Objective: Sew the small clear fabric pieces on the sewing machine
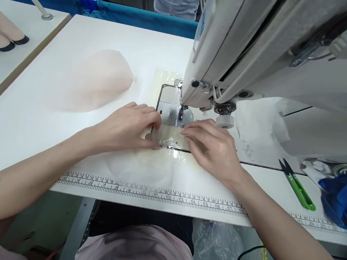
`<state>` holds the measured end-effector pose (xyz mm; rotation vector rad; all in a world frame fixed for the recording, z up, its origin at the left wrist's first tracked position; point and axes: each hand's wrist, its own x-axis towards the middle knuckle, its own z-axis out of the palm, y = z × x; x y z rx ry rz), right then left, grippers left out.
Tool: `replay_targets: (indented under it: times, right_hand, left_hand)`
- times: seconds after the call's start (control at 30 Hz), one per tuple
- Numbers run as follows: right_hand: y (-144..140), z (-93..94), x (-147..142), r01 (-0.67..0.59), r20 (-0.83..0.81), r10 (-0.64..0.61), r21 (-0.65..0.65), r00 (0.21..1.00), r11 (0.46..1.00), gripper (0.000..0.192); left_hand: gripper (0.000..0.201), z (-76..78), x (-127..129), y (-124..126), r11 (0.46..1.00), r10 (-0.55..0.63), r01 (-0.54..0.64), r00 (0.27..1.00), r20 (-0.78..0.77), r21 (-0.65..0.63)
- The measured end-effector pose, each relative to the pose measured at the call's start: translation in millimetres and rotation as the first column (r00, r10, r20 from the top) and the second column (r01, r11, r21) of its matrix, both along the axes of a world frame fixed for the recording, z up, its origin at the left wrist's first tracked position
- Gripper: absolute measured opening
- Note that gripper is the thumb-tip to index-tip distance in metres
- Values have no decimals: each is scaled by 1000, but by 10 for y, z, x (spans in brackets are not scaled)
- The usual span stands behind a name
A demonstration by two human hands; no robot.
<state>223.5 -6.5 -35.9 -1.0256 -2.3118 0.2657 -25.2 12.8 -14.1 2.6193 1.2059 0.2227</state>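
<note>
Head view: the cream bed plate (170, 135) lies between the hands (129, 126) (216, 150).

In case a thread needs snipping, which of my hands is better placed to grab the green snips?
Your right hand, probably: the green snips lie on the table to its right. Your left hand is farther away, at the left side of the machine's bed plate.
</note>
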Motion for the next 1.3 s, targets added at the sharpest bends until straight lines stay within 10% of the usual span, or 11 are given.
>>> replay_targets:
  times: [0.1, 0.3, 0.6, 0.73, 0.97, 1.13, 1.3]
  right_hand:
    - [-56, 60, -51, -47, -84, 33, -168, 996, 985, 15]
    - [-107, 158, -113, -11, -116, -63, -547, 991, 837, 22]
    - [-34, 216, -12, -100, -246, -170, -798, 954, 594, 17]
    - [-35, 253, -46, -253, -377, -167, -832, 911, 494, 22]
    - [-66, 155, -118, -226, -428, -162, -718, 889, 658, 29]
    - [-32, 194, -31, -211, -409, -196, -757, 891, 619, 34]
    - [11, 203, 23, -122, -336, -253, -786, 907, 606, 29]
  left_hand:
    - [19, 26, 47, -49, 990, -53, 68, 992, 118, -127]
    - [18, 84, 139, -110, 841, 360, -44, 789, 497, -539]
    - [24, 129, 128, -82, 702, 544, -52, 684, 487, -710]
    - [30, 153, 153, -112, 638, 506, 16, 744, 436, -770]
    - [27, 101, 176, -131, 557, 425, 95, 821, 382, -825]
    - [22, 97, 155, -107, 485, 497, 120, 777, 386, -866]
    - [17, 103, 132, -108, 528, 521, 73, 759, 391, -846]
